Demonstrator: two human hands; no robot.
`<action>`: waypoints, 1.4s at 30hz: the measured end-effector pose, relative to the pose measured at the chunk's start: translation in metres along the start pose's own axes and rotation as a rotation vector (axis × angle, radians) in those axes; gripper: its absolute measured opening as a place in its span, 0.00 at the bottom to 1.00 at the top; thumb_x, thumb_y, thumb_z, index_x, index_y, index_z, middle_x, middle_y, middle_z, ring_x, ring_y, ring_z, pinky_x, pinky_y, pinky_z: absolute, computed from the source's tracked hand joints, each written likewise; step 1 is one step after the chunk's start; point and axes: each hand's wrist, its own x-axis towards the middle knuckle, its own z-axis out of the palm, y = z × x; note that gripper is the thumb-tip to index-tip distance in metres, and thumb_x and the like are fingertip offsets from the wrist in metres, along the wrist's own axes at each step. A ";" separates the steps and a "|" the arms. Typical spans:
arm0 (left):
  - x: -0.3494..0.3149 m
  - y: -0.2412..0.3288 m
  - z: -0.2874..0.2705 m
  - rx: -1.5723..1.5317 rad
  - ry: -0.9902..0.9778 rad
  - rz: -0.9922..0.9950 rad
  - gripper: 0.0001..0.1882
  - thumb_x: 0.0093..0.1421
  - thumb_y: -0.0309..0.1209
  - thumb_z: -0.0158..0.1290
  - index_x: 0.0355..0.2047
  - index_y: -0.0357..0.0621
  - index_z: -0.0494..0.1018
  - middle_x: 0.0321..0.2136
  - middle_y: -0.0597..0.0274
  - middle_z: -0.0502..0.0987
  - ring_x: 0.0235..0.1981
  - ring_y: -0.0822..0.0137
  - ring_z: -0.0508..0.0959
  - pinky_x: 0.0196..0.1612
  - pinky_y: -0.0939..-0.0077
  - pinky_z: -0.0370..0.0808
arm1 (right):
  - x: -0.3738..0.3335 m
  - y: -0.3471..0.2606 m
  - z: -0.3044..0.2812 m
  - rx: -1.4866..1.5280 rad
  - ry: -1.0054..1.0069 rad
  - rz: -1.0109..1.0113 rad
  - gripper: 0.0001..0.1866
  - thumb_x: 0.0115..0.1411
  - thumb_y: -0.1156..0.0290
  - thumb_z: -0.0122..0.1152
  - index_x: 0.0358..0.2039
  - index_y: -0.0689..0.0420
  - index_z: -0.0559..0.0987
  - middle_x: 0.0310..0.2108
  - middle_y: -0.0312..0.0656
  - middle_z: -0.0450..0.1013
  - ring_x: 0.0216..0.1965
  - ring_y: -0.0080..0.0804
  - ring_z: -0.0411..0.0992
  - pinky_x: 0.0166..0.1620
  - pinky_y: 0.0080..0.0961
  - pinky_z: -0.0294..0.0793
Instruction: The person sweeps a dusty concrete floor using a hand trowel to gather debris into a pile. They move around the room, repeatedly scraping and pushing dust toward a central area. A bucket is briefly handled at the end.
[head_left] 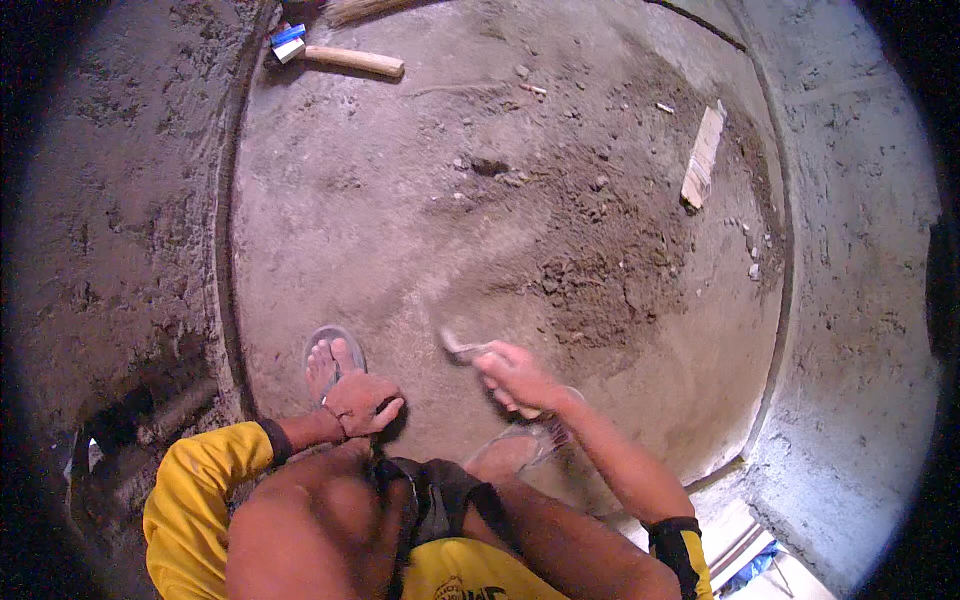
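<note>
My right hand (521, 380) is closed round a small hand tool with a pale, bent metal end (458, 347). Motion blurs that end, and my fingers cover its handle. The metal is low over the grey-brown floor (330, 240), left of a patch of loose dark soil (605, 285). By my bent left knee, my left hand (362, 404) has its fingers curled in. A dark spot shows between thumb and forefinger, but whether anything is held there cannot be made out.
A wooden handle (355, 61) with a blue and white block (288, 43) at its end lies far left. Broom-like bristles (370, 8) show at the top edge. A broken wooden board (704, 155) lies far right near scattered pebbles. Rough walls (850, 250) flank the floor; my sandalled feet (335, 362) stand below.
</note>
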 end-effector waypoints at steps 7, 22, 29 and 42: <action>0.001 0.006 -0.010 0.000 0.041 0.032 0.14 0.60 0.41 0.51 0.31 0.44 0.76 0.27 0.51 0.78 0.31 0.48 0.78 0.39 0.53 0.72 | -0.044 -0.023 -0.070 0.214 0.503 -0.169 0.11 0.68 0.59 0.51 0.42 0.53 0.70 0.23 0.32 0.66 0.15 0.20 0.65 0.15 0.20 0.66; 0.000 0.008 -0.017 -0.047 0.066 0.036 0.13 0.59 0.40 0.50 0.28 0.43 0.75 0.25 0.49 0.77 0.30 0.46 0.78 0.39 0.51 0.72 | -0.055 0.030 -0.073 -0.469 0.573 -0.245 0.15 0.64 0.58 0.58 0.42 0.56 0.77 0.31 0.34 0.72 0.34 0.25 0.69 0.39 0.27 0.71; -0.002 0.003 -0.009 -0.024 0.094 0.068 0.14 0.60 0.40 0.49 0.27 0.43 0.73 0.24 0.50 0.75 0.29 0.46 0.77 0.38 0.51 0.71 | -0.066 0.036 -0.008 -0.571 0.218 -0.111 0.14 0.63 0.59 0.60 0.44 0.55 0.77 0.34 0.37 0.74 0.35 0.26 0.71 0.40 0.29 0.72; -0.008 0.005 -0.013 -0.097 0.206 -0.016 0.14 0.60 0.40 0.48 0.29 0.42 0.73 0.26 0.47 0.77 0.31 0.43 0.76 0.38 0.49 0.70 | -0.070 -0.003 -0.037 -0.703 0.349 -0.188 0.13 0.62 0.61 0.58 0.40 0.57 0.76 0.29 0.43 0.75 0.32 0.33 0.73 0.38 0.33 0.72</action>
